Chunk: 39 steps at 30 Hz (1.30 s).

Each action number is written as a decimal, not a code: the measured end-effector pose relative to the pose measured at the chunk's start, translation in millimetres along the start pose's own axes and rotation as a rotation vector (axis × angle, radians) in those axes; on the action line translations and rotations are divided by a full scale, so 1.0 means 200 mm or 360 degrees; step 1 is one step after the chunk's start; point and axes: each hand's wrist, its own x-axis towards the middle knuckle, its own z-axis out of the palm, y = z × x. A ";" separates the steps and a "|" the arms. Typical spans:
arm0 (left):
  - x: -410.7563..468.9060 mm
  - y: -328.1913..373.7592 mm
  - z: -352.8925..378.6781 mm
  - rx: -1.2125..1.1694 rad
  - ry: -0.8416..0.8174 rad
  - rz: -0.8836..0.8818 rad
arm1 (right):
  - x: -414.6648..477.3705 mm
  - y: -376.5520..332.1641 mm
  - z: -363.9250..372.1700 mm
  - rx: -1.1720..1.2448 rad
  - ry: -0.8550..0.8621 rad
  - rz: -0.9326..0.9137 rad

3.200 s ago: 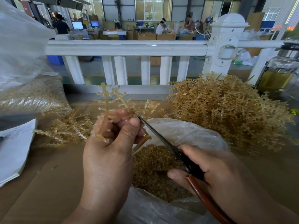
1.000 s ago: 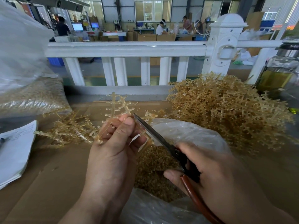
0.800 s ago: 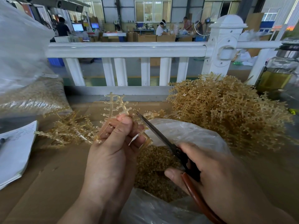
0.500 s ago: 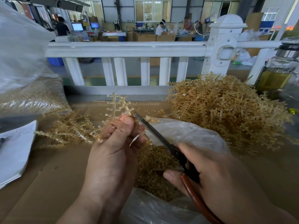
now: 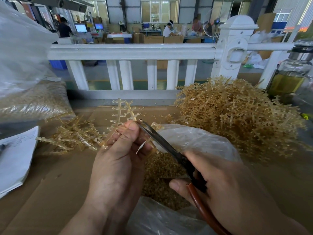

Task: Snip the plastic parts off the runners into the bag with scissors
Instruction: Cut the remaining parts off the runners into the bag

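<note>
Holding one runner (image 5: 122, 112) over the open bag (image 5: 199, 141) so snipped parts (image 5: 160, 168) drop in: our left hand (image 5: 118, 160) pinches it, our right hand (image 5: 228, 192) grips the scissors (image 5: 162, 143), blades at its stem

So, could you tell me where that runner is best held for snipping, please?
Grip the runner by its lower stem, coming from the left, as the left hand does. The parts sit on side branches up the upright top, so that end is free for the scissors, which come in from the right above the bag.

Runner heap (image 5: 237, 116) right of bag (image 5: 194, 141)
</note>
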 end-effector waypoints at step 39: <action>-0.03 -0.02 0.04 -0.0200 0.0015 -0.0169 | 0.00 0.02 0.02 0.0100 0.0039 0.0037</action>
